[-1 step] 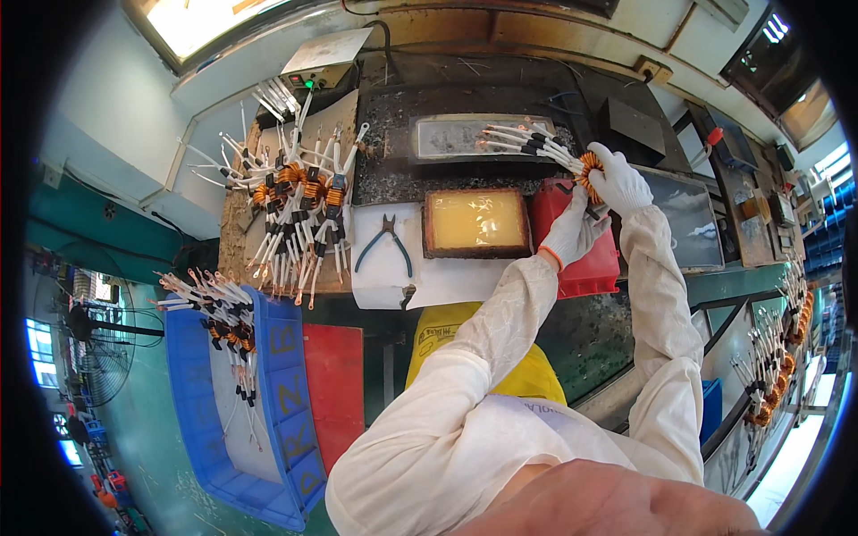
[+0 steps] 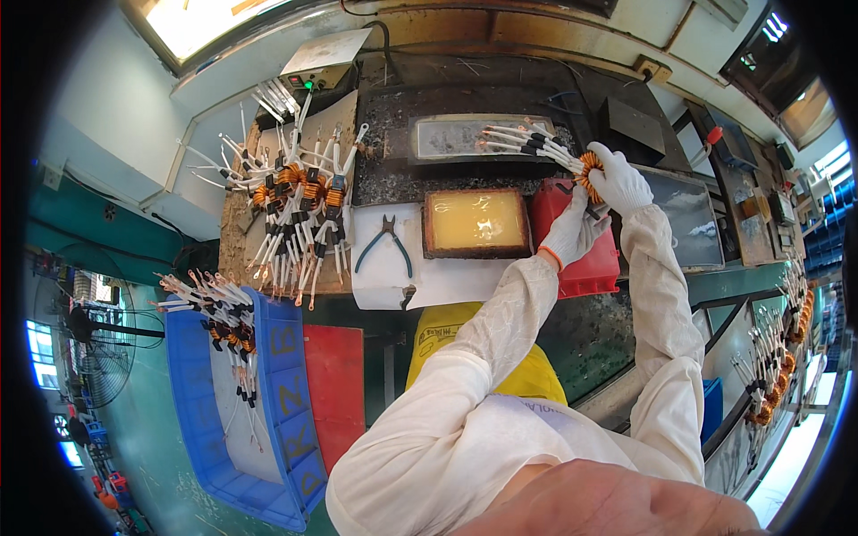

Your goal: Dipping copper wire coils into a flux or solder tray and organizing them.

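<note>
Both my hands wear white gloves and hold one toroidal coil [image 2: 588, 176] wound with copper-orange wire. My right hand [image 2: 624, 185] grips it from the right side. Below it, my left hand [image 2: 573, 232] closes round the coil's lower end, its fingers partly hidden. The coil's white-sleeved leads [image 2: 529, 143], with black sleeves near the coil, stretch left. Their bare copper ends lie over the right part of a rectangular pan [image 2: 447, 136] with a dull silver-grey surface. Whether the ends touch that surface I cannot tell.
Nearer me sits a dark-rimmed tray of yellow liquid [image 2: 474, 219], with cutting pliers [image 2: 386, 243] on white paper beside it. A red bin [image 2: 590, 263] lies under my left hand. More coils [image 2: 304, 188] are heaped at left, above a blue crate [image 2: 290, 402]. A fan [image 2: 85, 335] stands far left.
</note>
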Motion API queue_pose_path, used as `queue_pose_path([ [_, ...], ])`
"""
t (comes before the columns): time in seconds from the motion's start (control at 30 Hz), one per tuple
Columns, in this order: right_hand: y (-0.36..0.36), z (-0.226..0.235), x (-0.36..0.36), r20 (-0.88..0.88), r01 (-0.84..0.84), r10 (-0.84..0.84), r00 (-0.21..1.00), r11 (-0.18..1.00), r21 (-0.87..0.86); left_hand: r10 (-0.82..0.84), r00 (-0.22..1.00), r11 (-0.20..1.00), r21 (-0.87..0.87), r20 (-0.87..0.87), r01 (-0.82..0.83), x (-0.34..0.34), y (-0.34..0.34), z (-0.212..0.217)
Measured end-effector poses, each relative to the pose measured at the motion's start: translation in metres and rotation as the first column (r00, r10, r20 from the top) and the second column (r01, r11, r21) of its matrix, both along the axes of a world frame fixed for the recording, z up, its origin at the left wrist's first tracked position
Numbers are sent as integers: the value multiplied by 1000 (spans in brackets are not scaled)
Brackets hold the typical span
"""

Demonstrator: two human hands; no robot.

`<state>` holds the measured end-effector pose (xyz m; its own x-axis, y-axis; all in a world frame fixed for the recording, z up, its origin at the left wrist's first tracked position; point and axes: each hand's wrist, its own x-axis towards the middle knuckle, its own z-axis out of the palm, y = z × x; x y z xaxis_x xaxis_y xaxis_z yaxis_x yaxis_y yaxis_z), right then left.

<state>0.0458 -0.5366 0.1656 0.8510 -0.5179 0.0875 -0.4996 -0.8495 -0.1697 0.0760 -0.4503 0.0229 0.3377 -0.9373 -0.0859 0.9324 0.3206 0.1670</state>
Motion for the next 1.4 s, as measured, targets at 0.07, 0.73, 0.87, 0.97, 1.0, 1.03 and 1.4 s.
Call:
queue_pose_path([
  [0.07,-1,1,0,-10,-2,2,1000,1000,-1,0,1000,1000,-3,12,0,0,1,3],
  [0.73,2,-2,11,-43,10,-11,999,1000,-17,13,1000,999,-36,-17,-13,0,7,8],
  [0.87,0,-2,13,-69,6,-7,998,1000,-15,18,999,999,-49,-36,-20,-1,7,9],
  [0.97,-1,-5,15,-70,10,-11,997,1000,-19,19,999,998,-65,-51,-23,0,6,9],
  [1.0,-1,-5,16,-69,5,-7,998,1000,-19,14,998,996,-85,-58,-19,1,6,7],
  [1.03,-1,-5,18,-77,4,-5,997,1000,-18,19,998,996,-85,-57,-23,2,6,5],
  [1.4,0,-3,21,-87,23,-26,996,999,-37,30,999,994,-102,-40,-34,-1,5,4],
])
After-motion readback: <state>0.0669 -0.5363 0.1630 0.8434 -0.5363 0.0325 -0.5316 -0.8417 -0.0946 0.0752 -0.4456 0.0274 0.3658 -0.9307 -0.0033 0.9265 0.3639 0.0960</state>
